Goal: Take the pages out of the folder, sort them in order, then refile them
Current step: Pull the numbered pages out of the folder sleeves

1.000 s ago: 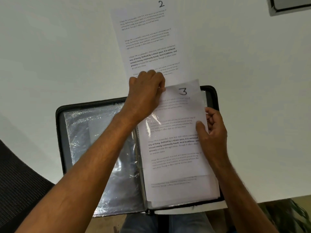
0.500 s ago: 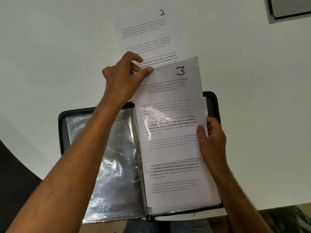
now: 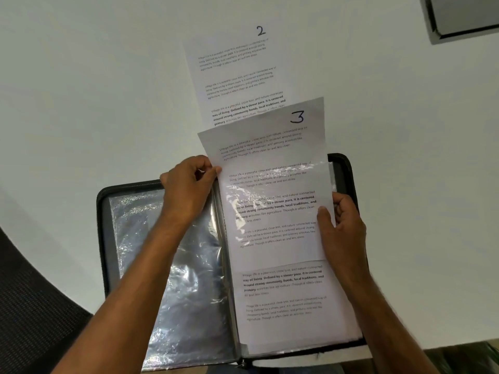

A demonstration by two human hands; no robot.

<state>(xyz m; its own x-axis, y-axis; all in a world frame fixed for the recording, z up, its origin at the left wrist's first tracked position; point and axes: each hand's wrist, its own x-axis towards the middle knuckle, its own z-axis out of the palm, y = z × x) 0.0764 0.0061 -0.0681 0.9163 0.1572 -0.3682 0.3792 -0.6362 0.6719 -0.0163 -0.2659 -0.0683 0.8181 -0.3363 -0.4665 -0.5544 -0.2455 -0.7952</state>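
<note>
A black zip folder with clear plastic sleeves lies open on the white table. The page marked 3 sticks halfway out of the top of the right-hand sleeve. My left hand pinches that page at its left edge, near the folder's spine. My right hand grips the right edge of the sleeve and page, thumb on top. Another printed page shows lower down in the right side. The page marked 2 lies flat on the table beyond the folder, partly under page 3.
The left sleeve of the folder is shiny and holds no page. A dark-edged flat object sits at the table's far right corner. A dark mesh chair is at the lower left, by the table's near edge.
Page 3 slid upward out of the sleeve over the last second. My left hand then dropped from the page's top corner to a lower pinch on its left edge. The right hand stayed put.
</note>
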